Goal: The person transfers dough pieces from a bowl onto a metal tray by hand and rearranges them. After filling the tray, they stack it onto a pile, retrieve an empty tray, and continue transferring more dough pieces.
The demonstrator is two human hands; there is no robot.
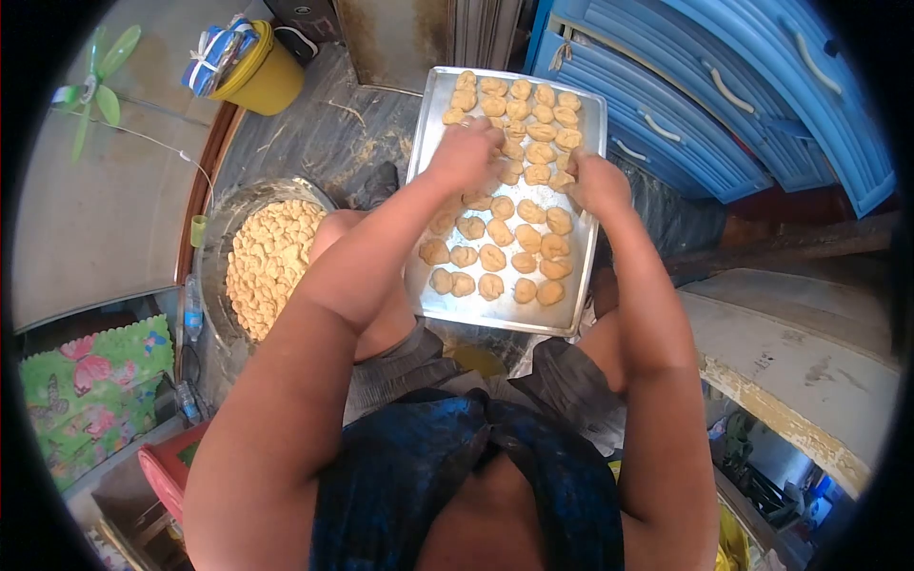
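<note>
A metal baking tray (447,306) lies in front of me, holding rows of small, flattened tan dough pieces (492,257). My left hand (468,154) reaches over the left part of the upper rows. Its fingers are curled down and a little blurred, and whatever they hold is hidden beneath them. At the tray's right edge, my right hand (600,186) has thumb and fingers closed around a dough piece (562,180) at the end of a row. Left of my leg stands a large round metal basin (217,305), filled with many similar pale dough pieces (271,257).
A yellow bucket (271,81) with a blue package on top stands at the back left. Blue drawers (666,105) with white handles rise at the right. A worn wooden shelf (790,371) is beside my right arm. Plastic bottles (192,309) stand left of the basin.
</note>
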